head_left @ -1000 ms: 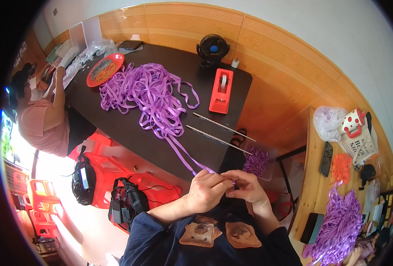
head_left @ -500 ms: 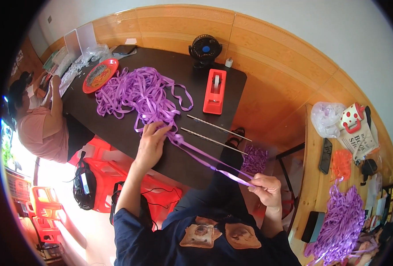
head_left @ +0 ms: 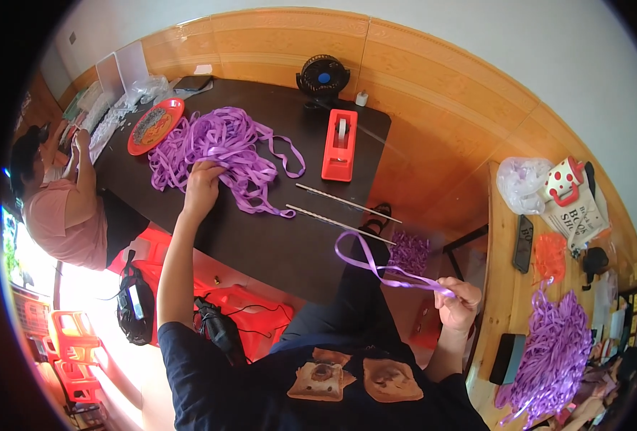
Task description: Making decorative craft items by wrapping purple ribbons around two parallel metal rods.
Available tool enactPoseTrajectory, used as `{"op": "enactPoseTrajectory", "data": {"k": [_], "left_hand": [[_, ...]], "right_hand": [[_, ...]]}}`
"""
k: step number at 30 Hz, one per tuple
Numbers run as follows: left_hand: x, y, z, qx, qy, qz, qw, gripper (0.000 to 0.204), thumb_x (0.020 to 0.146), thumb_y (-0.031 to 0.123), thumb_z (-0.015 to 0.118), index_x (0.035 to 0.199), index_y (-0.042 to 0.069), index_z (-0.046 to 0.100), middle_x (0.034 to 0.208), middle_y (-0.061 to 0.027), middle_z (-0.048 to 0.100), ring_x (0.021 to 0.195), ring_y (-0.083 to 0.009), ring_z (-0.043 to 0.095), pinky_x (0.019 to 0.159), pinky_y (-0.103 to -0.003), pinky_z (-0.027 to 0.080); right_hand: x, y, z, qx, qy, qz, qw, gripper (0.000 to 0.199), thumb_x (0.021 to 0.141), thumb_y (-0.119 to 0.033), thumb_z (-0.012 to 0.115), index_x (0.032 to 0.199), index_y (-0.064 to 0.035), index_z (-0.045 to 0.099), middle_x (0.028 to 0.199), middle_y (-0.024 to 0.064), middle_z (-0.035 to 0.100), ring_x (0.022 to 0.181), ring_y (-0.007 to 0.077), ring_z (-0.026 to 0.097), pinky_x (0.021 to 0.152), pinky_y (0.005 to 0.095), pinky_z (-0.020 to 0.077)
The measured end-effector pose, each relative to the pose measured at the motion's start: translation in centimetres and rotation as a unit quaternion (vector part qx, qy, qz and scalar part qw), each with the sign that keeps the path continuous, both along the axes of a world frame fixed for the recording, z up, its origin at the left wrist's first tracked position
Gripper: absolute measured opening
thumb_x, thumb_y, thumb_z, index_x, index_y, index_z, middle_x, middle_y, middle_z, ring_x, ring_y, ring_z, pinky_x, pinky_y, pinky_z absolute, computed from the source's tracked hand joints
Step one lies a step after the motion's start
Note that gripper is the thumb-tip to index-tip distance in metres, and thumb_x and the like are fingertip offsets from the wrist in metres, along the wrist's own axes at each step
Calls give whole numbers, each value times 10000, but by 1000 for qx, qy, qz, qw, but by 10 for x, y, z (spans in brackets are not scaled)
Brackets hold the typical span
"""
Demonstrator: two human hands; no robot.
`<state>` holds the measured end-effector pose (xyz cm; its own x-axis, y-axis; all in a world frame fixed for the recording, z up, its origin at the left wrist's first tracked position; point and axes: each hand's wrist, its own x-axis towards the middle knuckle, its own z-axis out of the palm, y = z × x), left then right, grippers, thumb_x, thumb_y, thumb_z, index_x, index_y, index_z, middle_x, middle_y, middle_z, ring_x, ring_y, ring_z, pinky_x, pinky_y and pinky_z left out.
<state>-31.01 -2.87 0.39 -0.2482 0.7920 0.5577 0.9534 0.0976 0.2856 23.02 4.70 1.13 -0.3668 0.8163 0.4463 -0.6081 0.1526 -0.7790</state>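
Observation:
A tangled heap of shiny purple ribbon point(head_left: 225, 133) lies on the dark table. My left hand point(head_left: 202, 188) reaches to its near edge, fingers closed on ribbon there, the fingertips partly hidden among the strands. Off the table's right side, my right hand point(head_left: 458, 303) pinches the end of a separate purple ribbon strip point(head_left: 435, 286) between thumb and fingers. That strip swings out to the left in a loop, apart from the heap. Two thin pale twisted sticks point(head_left: 340, 224) lie side by side between the heap and my right hand, poking past the table edge.
A red tape dispenser point(head_left: 339, 154), a small black fan point(head_left: 323, 77) and a red plate point(head_left: 137, 146) of small dark bits stand on the table point(head_left: 261, 248). At right, a wooden table point(head_left: 501, 287) bears more purple ribbon point(head_left: 552, 352). A person point(head_left: 67, 215) works at far left.
My left hand has let go of the stretched ribbon and moved left to the heap. My right hand has shifted right, and its ribbon now hangs loose in a loop.

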Motion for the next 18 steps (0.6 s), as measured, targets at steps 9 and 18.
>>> {"op": "enactPoseTrajectory", "data": {"k": [9, 18], "left_hand": [[109, -10, 80, -19, 170, 133, 976, 361, 707, -16, 559, 1039, 78, 667, 1049, -103, 613, 966, -295, 560, 822, -411, 431], [306, -13, 58, -50, -398, -392, 828, 542, 804, 18, 645, 1319, -3, 478, 1231, -151, 571, 1131, -278, 528, 947, -352, 428]], "right_hand": [[-13, -5, 27, 100, -290, 12, 952, 97, 828, 62, 606, 904, 63, 667, 673, 60, 603, 572, 86, 544, 504, 199, 389], [-31, -13, 51, 43, -321, -59, 944, 123, 913, -57, 570, 911, 43, 643, 618, 65, 630, 430, 27, 434, 400, 169, 317]]}}
